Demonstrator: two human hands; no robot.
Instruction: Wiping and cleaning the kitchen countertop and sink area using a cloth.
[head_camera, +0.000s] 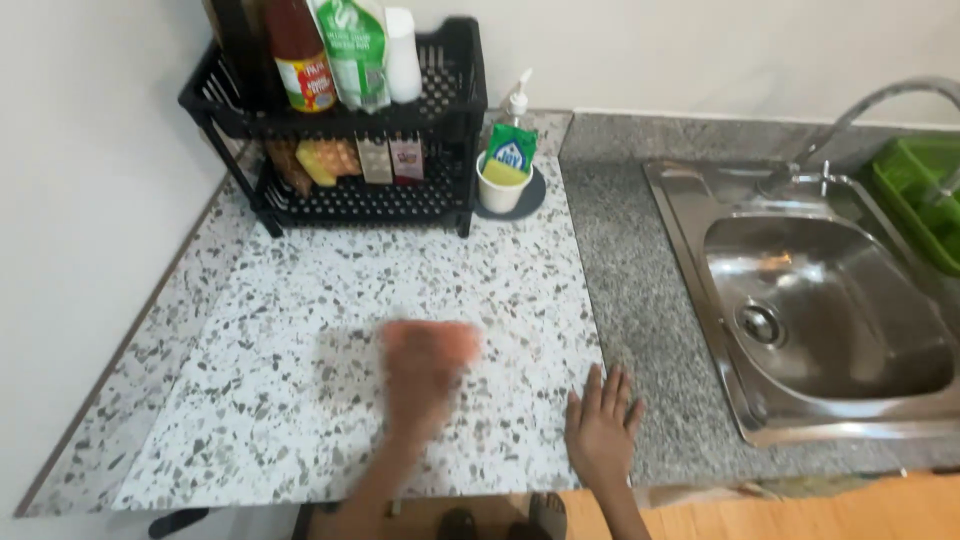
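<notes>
My left hand (425, 375) is over the speckled white countertop (270, 330), near the front middle. Motion blurs it heavily. A pinkish smear shows at its fingertips, and I cannot tell whether it is a cloth or the fingers themselves. My right hand (603, 422) lies flat on the counter's front edge, fingers spread, holding nothing. It rests where the speckled sheet meets the grey granite strip (640, 300).
A black two-tier rack (350, 120) with bottles and packets stands at the back left. Beside it a white cup (500, 185) holds a pump bottle and a yellow sponge. A steel sink (830, 310) with a tap (870, 105) and a green dish basket (920, 190) are on the right.
</notes>
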